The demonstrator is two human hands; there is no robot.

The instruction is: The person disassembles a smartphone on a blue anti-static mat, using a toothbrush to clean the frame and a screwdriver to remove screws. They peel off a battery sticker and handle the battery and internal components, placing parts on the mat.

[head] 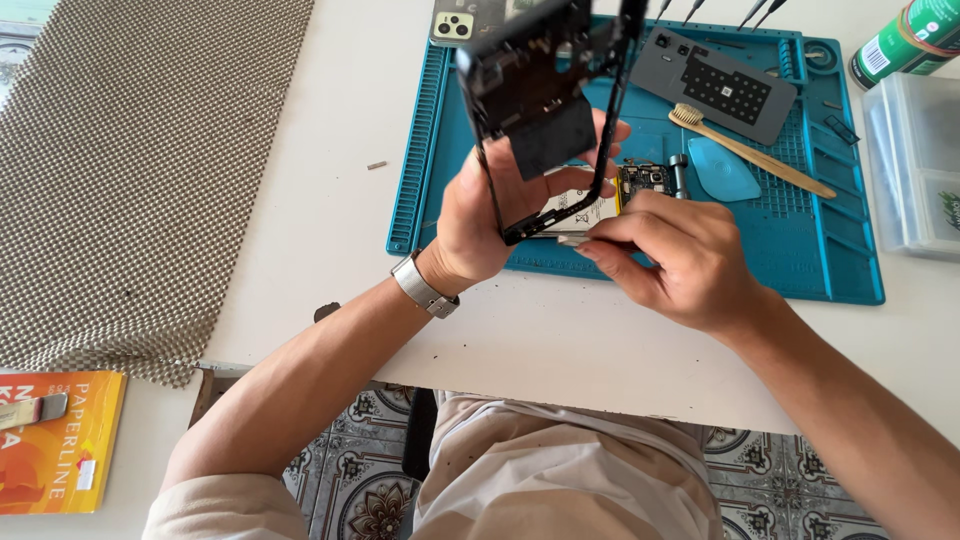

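My left hand (490,215) holds a black phone frame (545,95) upright above the blue repair mat (640,260), fingers wrapped behind it. My right hand (670,255) pinches at the frame's lower edge, where a white battery (585,213) and a small circuit board (645,178) show behind it. Whether the right fingers hold a small tool is hidden. A metal watch band (425,287) sits on my left wrist.
On the mat lie a grey phone back cover (715,85), a bamboo toothbrush (750,150) and a blue plastic pick (722,170). A clear plastic box (915,165) and green bottle (905,40) stand right. A woven grey mat (140,170) and an orange paper pack (60,440) lie left.
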